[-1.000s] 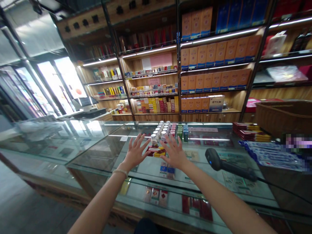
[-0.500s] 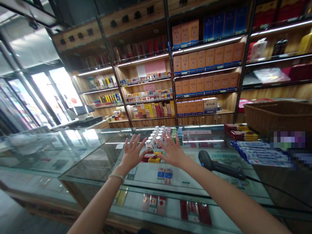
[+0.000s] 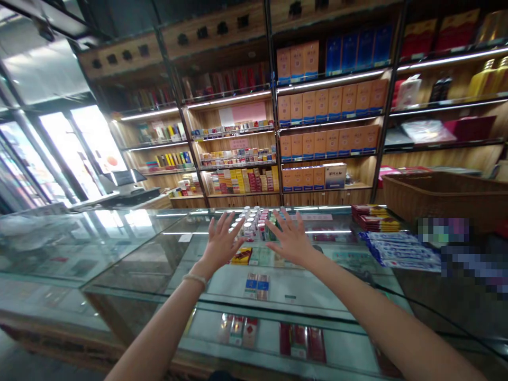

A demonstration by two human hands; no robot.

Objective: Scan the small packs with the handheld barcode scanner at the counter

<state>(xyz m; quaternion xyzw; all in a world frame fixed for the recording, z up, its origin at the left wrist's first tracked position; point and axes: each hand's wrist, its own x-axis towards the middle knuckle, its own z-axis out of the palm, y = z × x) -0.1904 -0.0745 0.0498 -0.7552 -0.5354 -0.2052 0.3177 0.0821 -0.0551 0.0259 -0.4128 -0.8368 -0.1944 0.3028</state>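
Both hands are held out over a glass display counter [image 3: 159, 275], palms down and holding nothing. My left hand [image 3: 222, 243] has its fingers spread, with a pale bracelet at the wrist. My right hand [image 3: 291, 241] is also spread, a short way to the right. Small white-lidded bottles [image 3: 248, 228] stand between and behind the hands, partly hidden by the fingers. A yellow and red packet [image 3: 241, 256] lies just below them. The barcode scanner is mostly hidden under my right forearm; its black cable [image 3: 428, 307] runs off to the right.
On the counter's right are red and yellow packets [image 3: 375, 218], blue and white sachets [image 3: 400, 250] and a brown basket [image 3: 444, 196]. Shelves with orange boxes [image 3: 329, 106] line the wall behind. A second glass counter [image 3: 59, 248] extends to the left.
The view has shifted, so the counter and shelves appear further left. My right hand and forearm now cover most of the scanner. Both hands remain spread.
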